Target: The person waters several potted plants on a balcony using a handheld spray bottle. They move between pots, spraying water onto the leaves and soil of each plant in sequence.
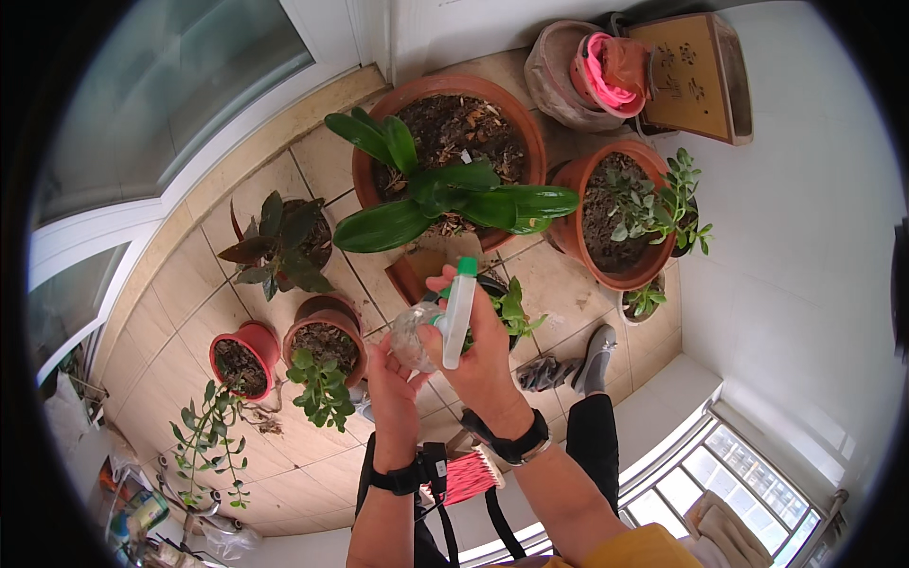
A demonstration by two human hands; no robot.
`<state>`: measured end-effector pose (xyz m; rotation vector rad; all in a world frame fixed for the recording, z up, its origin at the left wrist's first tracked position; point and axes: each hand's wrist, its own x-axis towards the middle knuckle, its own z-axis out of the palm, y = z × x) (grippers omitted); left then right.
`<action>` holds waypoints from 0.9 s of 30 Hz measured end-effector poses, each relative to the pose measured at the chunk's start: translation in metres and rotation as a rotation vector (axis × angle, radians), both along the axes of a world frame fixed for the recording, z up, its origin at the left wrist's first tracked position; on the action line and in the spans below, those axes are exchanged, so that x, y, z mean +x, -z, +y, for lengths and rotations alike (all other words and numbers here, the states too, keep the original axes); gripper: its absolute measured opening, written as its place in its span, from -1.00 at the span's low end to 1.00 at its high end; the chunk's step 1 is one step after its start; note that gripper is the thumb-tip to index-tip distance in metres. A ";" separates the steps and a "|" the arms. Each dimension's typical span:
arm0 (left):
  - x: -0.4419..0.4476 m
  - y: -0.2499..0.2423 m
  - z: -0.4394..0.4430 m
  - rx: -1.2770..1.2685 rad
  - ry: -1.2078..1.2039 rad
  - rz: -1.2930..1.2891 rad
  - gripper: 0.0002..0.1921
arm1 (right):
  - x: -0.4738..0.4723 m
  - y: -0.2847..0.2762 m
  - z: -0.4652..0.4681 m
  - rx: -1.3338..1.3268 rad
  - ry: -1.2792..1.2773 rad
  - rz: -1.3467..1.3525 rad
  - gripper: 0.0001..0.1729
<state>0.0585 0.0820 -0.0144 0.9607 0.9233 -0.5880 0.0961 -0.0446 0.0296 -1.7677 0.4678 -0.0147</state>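
Observation:
A spray bottle with a white and green trigger head (458,316) and a clear body is held up in front of me. My right hand (483,355) grips it around the head and neck. Against the underside of the clear body, my left hand (394,380) cups it with bent fingers. The bottle is tilted, and how much liquid it holds I cannot tell. Just beyond my hands stands a large terracotta pot (536,156) bearing a plant with broad, glossy green leaves (387,226). Partly hidden behind my right hand is a small leafy plant (517,312) in a dark pot.
To the left stand a dark-leaved plant (273,241), a red pot (264,348) with trailing stems and a terracotta pot (349,334). A tall terracotta pot (568,213) is at right, near the white wall (788,234). Stacked pots (554,78) occupy the back corner. A red-topped stool (465,477) is below my arms.

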 end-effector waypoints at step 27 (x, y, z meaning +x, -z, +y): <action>0.097 -0.057 -0.160 0.557 0.171 -0.479 -0.64 | -0.019 -0.003 -0.190 0.242 -0.170 -0.033 -0.75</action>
